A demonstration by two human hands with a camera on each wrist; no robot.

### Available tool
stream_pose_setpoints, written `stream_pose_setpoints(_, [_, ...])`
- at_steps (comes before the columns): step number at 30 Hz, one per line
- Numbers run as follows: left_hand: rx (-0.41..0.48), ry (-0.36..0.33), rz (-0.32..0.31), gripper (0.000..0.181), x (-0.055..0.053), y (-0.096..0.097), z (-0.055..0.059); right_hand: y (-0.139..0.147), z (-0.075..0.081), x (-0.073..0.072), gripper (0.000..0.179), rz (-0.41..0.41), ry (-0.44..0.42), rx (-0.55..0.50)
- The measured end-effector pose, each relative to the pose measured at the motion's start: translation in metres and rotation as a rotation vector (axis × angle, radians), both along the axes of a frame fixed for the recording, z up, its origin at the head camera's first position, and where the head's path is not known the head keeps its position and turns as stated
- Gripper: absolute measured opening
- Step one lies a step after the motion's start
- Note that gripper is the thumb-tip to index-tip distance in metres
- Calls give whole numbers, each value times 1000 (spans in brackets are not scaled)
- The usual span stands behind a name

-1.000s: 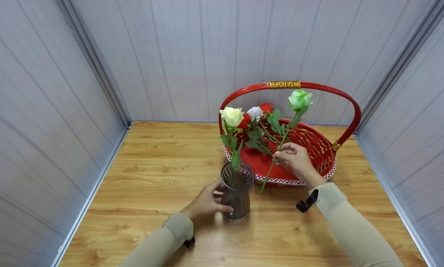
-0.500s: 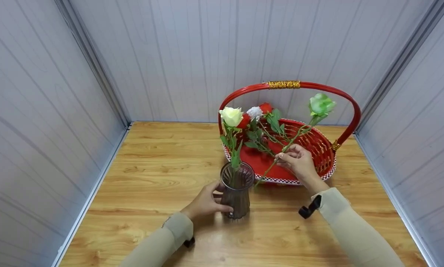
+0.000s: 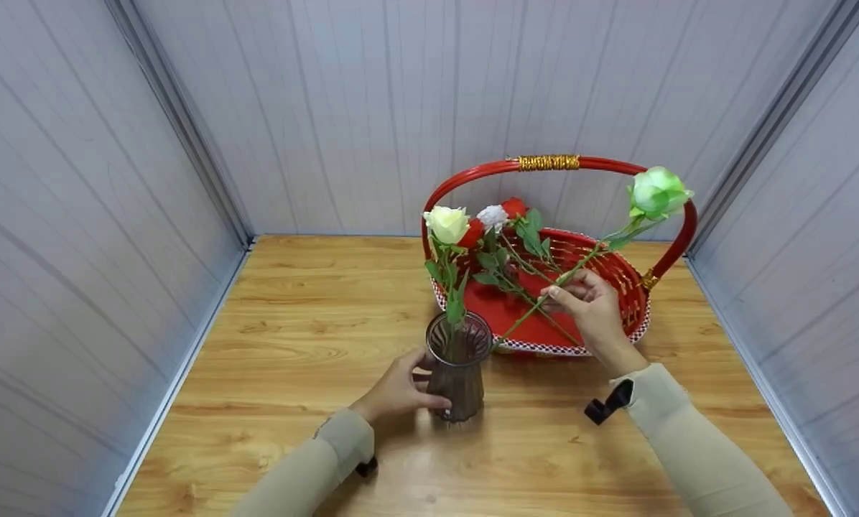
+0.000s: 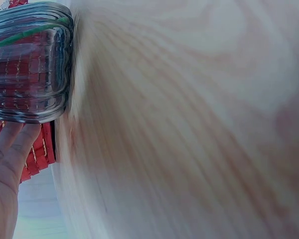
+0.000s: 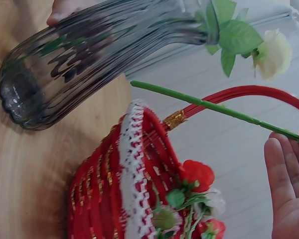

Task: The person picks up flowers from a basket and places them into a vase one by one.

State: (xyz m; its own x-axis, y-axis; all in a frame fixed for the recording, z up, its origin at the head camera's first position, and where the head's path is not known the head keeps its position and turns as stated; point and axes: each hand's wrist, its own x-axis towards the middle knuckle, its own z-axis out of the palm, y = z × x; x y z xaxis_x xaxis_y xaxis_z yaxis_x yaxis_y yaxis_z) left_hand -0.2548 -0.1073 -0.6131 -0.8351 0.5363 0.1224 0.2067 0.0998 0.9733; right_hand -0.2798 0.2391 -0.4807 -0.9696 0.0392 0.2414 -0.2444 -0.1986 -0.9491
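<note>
In the head view my left hand [image 3: 397, 391] grips the lower part of a dark, ribbed glass vase [image 3: 457, 391] standing on the table. One cream rose [image 3: 447, 225] stands in the vase, its stem showing through the glass. Between thumb and fingertips my right hand [image 3: 591, 309] pinches the stem of a green-white rose [image 3: 658, 194]. That rose slants, bloom up to the right and stem end down beside the vase rim. In the right wrist view the cut end of the green stem [image 5: 189, 102] is outside the vase, apart from the glass.
Behind the vase stands a red woven basket [image 3: 634, 316] with a white-edged rim and a tall arched handle [image 3: 472, 172]. Red roses [image 3: 513, 208] and a white flower [image 3: 493, 218] lie in it. Pale panel walls [image 3: 343, 122] enclose the wooden table [image 3: 293, 323].
The green-white rose has tipped over to the right, its bloom moving right and its stem end shifting left toward the vase. My right hand has moved slightly right. My left hand and the vase stay put.
</note>
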Motion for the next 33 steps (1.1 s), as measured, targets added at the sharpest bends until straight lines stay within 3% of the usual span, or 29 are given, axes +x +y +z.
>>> stream_pose_setpoints(22, [-22, 3, 3, 78, -1, 4, 2, 0, 67, 17, 17, -1, 241, -28])
stream_pose_setpoints(27, [-23, 5, 4, 78, -1, 2, 2, -5, 75, 19, 19, 28, 282, -26])
stream_pose_setpoints(33, [-6, -4, 8, 71, 1, 0, 1, -16, 76, 21, 16, 45, 269, 2])
